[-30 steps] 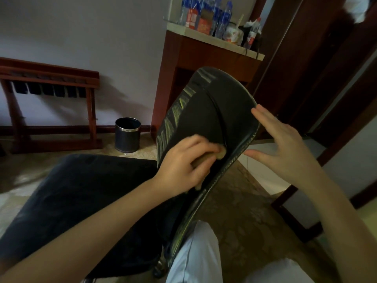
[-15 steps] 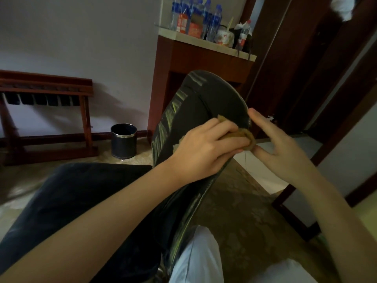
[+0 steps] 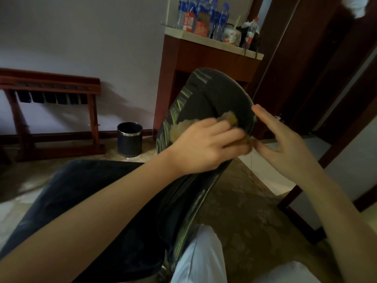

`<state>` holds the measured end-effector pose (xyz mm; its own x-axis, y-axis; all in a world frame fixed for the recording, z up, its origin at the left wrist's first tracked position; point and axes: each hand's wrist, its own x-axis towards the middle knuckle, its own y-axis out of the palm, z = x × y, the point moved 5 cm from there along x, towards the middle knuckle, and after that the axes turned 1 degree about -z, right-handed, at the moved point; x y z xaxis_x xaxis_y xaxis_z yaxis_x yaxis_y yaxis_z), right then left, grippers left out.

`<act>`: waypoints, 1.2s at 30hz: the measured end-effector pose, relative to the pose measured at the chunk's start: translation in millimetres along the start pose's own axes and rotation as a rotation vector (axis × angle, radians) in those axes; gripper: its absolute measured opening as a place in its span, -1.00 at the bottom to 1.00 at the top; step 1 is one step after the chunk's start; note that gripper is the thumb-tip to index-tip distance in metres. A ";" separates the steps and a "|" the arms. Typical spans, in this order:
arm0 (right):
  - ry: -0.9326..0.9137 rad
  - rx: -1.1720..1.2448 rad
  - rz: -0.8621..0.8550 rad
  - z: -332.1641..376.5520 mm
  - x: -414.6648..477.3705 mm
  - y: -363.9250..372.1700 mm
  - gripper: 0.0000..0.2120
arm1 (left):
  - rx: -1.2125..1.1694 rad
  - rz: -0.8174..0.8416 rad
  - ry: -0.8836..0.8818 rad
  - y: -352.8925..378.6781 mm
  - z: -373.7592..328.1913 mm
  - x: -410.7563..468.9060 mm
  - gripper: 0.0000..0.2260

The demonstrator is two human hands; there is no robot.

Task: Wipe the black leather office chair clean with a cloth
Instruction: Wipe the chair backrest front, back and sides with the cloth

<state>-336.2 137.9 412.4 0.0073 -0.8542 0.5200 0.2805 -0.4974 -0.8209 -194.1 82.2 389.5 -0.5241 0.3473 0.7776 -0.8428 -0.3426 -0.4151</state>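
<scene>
**Room.** Pale wall (image 3: 81,37) across the upper left of the frame. Patterned brown floor (image 3: 244,211) in the lower middle. A low red-brown wooden rack (image 3: 51,82) stands against the wall at left. A dark round bin (image 3: 129,138) with a bright rim stands on the floor between the rack and a wooden bench (image 3: 193,37). The pale top of the bench carries water bottles (image 3: 220,17) and small cartons. Dark wooden door frame (image 3: 306,58) at upper right.

**Task item.** Black leather office chair, centre frame. Its backrest (image 3: 224,92) is tilted, and its seat (image 3: 81,190) spreads to the lower left under my forearm.

**Cloth** (image 3: 230,119). Tan, crumpled, lying on the backrest near its right edge.

**Left grip** (image 3: 204,144). Fingers curled over the cloth, clamping it against the leather.

**Right grip** (image 3: 285,148). Fingers straight and spread apart, holding nothing. The forefinger is at the backrest's rim and the thumb is close to the cloth. I cannot tell whether either touches.

**Hard to make out.** My left fingers and the cloth are blurred. Most of the cloth is hidden under the hand. The carton labels are unreadable. My white trouser leg (image 3: 202,258) is cut off at the bottom edge. A white object (image 3: 359,5) is cut off at the upper right corner.
</scene>
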 end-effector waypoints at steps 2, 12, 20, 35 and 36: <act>-0.003 0.008 -0.017 0.6 -0.6 -0.3 -0.32 | -0.019 -0.020 -0.051 1.4 7.1 21.4 -0.86; -0.015 -0.037 -0.008 -3.4 -4.0 1.4 -0.31 | -0.088 -0.023 -0.195 15.5 -17.6 -24.0 -0.83; -0.585 -0.755 0.028 20.0 -4.5 16.2 -0.24 | -0.021 0.087 -0.318 27.2 -63.5 -101.9 -0.81; -0.827 -0.799 -0.125 28.0 0.6 35.5 -0.77 | -0.852 -0.529 -1.748 -10.2 -66.3 -115.4 -0.81; -0.816 -0.801 -0.129 29.0 0.1 35.9 -0.77 | -0.866 -0.530 -1.748 -9.1 -72.2 -112.3 -0.81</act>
<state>-298.3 124.4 389.8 0.7241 -0.5827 0.3690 -0.3642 -0.7773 -0.5129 -136.4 109.3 271.9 -0.0441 -0.9813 0.1871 -0.9475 0.1004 0.3036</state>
